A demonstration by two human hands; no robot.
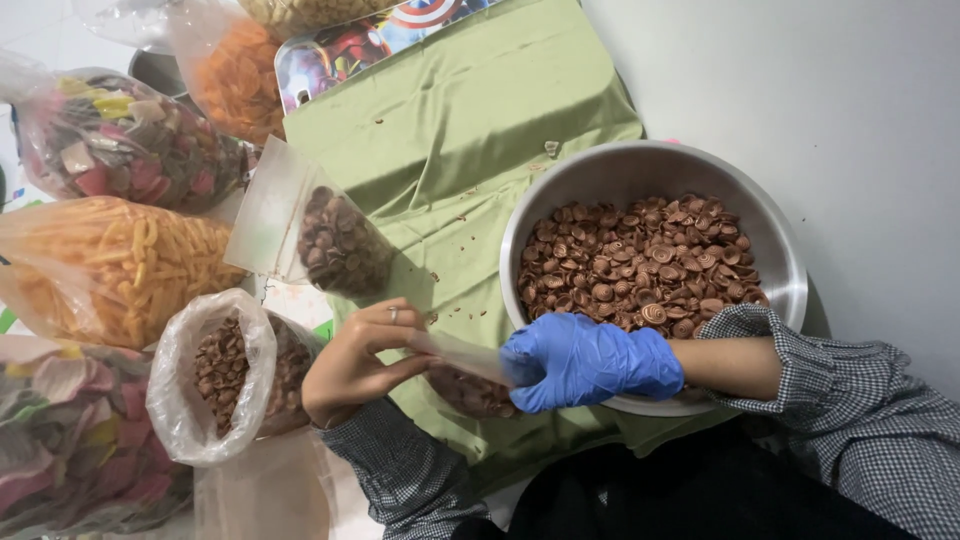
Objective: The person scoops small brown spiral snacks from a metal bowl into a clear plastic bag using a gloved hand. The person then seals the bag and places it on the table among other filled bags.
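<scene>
My left hand [352, 362], bare with a ring, pinches the rim of a small clear plastic bag [462, 372] partly filled with brown shell-shaped snacks. My right hand [590, 362], in a blue glove, grips the other side of the bag's mouth, just in front of a large steel bowl [790, 262]. The bowl holds a heap of the same brown snacks [645, 262]. Both hands hold the bag over a green cloth [450, 130].
A filled small bag of brown snacks [335, 240] lies on the cloth. A big open bag of brown snacks [215, 375] stands at the left. Bags of orange sticks [110, 265], mixed coloured chips [125, 140] and orange crisps [240, 80] crowd the left side.
</scene>
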